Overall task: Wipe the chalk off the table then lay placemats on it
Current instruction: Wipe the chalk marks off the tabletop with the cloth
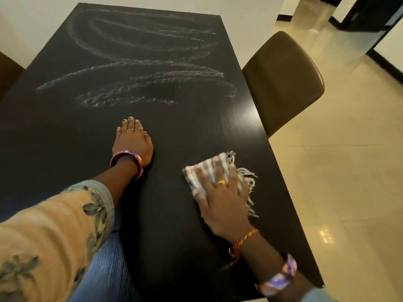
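A long black table [65, 131] runs away from me. White chalk scribbles [139, 62] cover its far half, while the near half looks dark and plain. My right hand [220, 199] presses flat on a striped, fringed cloth [209, 171] near the table's right edge, fingers spread and straight. Resting flat on the tabletop near the middle is my left hand [133, 140], its fingers straight and pointing away. No placemats are in view.
A brown padded chair [283, 81] stands against the table's right side. A dark chair back [8, 70] shows at the left edge. Pale tiled floor [338, 171] lies to the right, with a dark doorway frame [370, 18] beyond.
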